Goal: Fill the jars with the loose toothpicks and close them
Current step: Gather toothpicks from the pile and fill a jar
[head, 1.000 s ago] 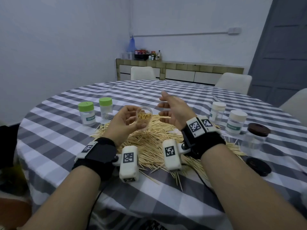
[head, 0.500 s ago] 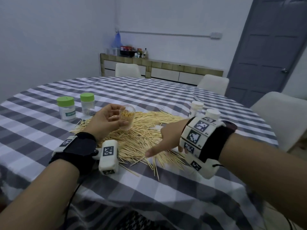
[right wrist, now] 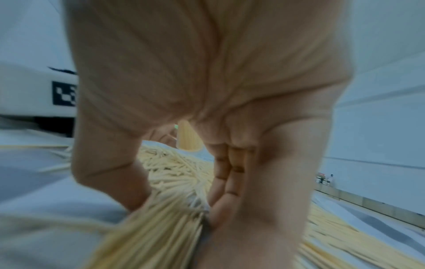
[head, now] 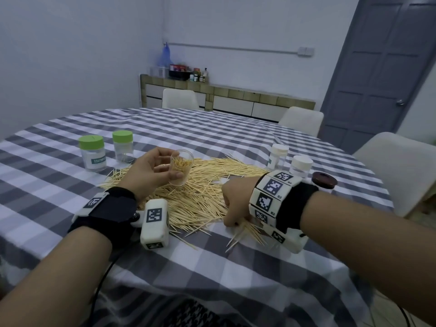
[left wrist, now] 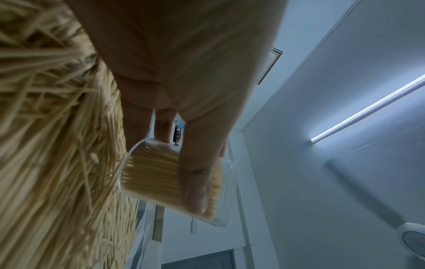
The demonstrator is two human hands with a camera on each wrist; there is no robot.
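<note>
My left hand (head: 151, 172) holds a clear lidless jar (head: 181, 169) partly filled with toothpicks, tilted above the heap of loose toothpicks (head: 200, 185) on the checked tablecloth. In the left wrist view the thumb lies across that jar (left wrist: 156, 174). My right hand (head: 233, 204) is down at the heap's near right edge, thumb and fingers pinching a bundle of toothpicks (head: 243, 232). The right wrist view shows that bundle (right wrist: 161, 227) held between thumb and fingers.
Two green-lidded jars (head: 92, 153) (head: 123, 148) stand left of the heap. Two white-lidded jars (head: 278, 156) (head: 300, 167) and a brown-lidded jar (head: 324, 181) stand to the right. White chairs ring the round table (head: 212, 128); a sideboard lines the far wall.
My right hand dropped from beside the jar to the near right edge of the heap and closed on a bundle of toothpicks. The left hand kept holding the jar. The head turned right.
</note>
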